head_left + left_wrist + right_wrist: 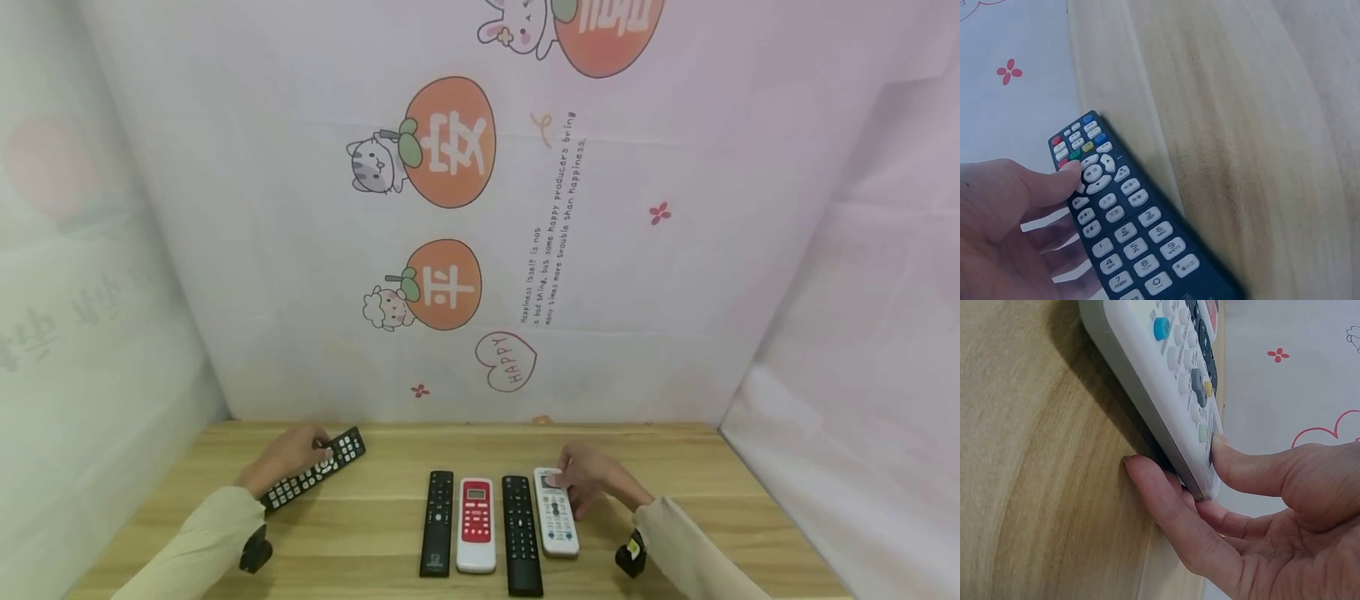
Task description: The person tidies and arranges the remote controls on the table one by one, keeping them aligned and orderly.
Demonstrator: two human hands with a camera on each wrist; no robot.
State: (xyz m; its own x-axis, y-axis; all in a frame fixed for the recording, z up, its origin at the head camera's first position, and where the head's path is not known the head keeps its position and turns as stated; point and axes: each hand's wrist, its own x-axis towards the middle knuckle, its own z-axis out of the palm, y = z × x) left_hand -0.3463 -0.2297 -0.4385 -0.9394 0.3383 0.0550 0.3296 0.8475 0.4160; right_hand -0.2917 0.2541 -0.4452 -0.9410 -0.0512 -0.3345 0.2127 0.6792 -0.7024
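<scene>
My left hand [288,460] grips a black remote control [347,448] with white buttons, slanted at the table's left. In the left wrist view the thumb lies over the coloured keys near its top end, and the other fingers pass beneath it. On the right, my right hand [596,477] pinches the upper end of a white remote control [557,527]. Seen from the right wrist, the thumb presses on its face by the screen end while the fingers reach under the far side of the white body [1141,381].
Left of the white remote, a slim black remote [521,542], a red-and-white remote [476,554] and another black remote [435,542] lie side by side on the wooden table [360,533]. A printed white cloth [300,250] hangs behind the table.
</scene>
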